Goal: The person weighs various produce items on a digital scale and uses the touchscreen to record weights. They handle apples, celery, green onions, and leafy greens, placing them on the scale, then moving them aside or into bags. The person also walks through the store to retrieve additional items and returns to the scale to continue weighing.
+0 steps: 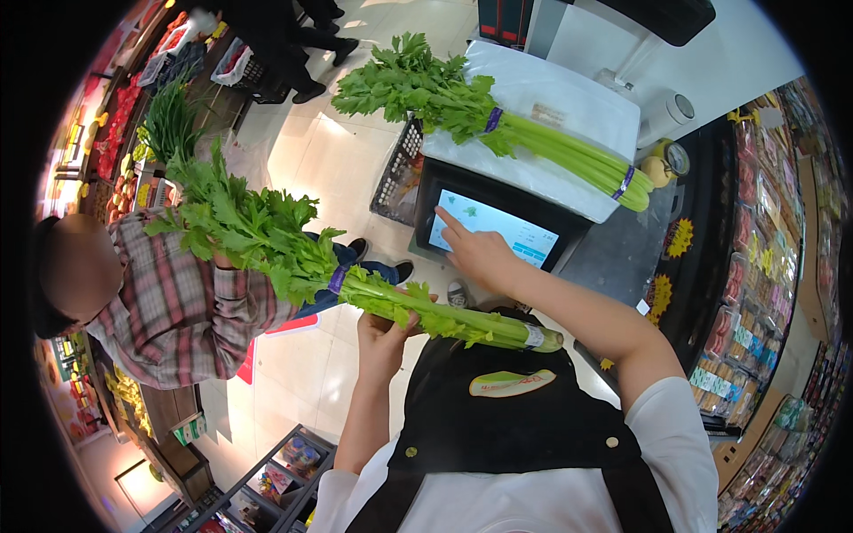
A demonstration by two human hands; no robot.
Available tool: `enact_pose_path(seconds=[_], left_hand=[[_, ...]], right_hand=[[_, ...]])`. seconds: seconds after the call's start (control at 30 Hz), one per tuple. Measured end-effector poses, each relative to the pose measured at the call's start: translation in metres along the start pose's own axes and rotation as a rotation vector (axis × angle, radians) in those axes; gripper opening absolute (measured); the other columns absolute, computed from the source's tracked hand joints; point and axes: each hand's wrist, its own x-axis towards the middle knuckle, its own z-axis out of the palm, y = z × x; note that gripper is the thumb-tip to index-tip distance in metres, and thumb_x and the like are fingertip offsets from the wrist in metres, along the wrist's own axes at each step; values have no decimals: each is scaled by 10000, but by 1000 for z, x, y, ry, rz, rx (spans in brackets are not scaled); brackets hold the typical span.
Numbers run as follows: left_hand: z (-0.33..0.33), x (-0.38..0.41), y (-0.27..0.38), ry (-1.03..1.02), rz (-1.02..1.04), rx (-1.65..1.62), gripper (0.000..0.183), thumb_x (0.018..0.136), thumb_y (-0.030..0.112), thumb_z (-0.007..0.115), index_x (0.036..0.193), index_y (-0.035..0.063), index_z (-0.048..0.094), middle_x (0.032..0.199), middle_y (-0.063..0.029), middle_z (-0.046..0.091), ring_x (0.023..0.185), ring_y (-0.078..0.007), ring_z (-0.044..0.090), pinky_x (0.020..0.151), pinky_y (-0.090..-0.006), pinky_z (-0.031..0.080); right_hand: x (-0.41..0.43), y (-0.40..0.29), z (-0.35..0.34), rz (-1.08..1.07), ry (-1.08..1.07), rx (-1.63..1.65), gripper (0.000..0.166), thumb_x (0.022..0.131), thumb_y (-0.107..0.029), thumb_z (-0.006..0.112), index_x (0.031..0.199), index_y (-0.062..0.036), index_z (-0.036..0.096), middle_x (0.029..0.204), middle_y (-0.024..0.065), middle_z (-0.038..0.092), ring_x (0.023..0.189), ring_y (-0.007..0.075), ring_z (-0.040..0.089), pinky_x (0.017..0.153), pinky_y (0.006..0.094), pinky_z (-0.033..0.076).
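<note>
My left hand (pixel 386 336) grips a long bunch of celery (pixel 433 313) bound with purple tape, its leafy end pointing up and left and its base lying across the front of my black apron. With the index finger extended, my right hand (pixel 476 253) touches the left part of a lit touch screen (pixel 500 226) on a scale and holds nothing. A second celery bunch (pixel 560 146), with two purple bands, lies across the scale's plastic-covered platform (pixel 566 86) just beyond the screen.
A person in a plaid shirt (pixel 180 300) stands close on the left, by produce shelves. A black basket (pixel 398 176) sits behind the scale. Packaged food fills the refrigerated shelves (pixel 740 280) at right. Divided bins (pixel 273 480) stand at lower left; people in dark clothes are at the top.
</note>
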Motion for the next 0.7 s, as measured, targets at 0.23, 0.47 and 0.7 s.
enact_pose_path(seconds=[0.23,0.47,0.7], left_hand=[[14,11,-4,-2,-28,12,318,951,89,709,1228,3,578,1180,-220,690,1134,-351,692,857,-480,638],[39,32,-20,-10,3,7,370,986,79,649,1303,-27,489,1189,-262,674,1117,-365,696,843,-494,646],[70,43,-15,-56,-8,58,378,1018,134,612,1325,-37,471,1184,-204,675,1030,-316,723,845,-511,645]], right_hand=[[-34,8,-45,61,104,279,410,996,-304,584,1348,-104,516,1597,99,410,956,406,696,820,525,555],[-189,124,-66,620,362,904,292,1028,-269,600,1184,-39,689,933,40,739,668,79,598,598,262,517],[-185,211,28,563,849,540,302,911,-116,690,1199,-23,687,1037,117,720,786,185,679,694,305,555]])
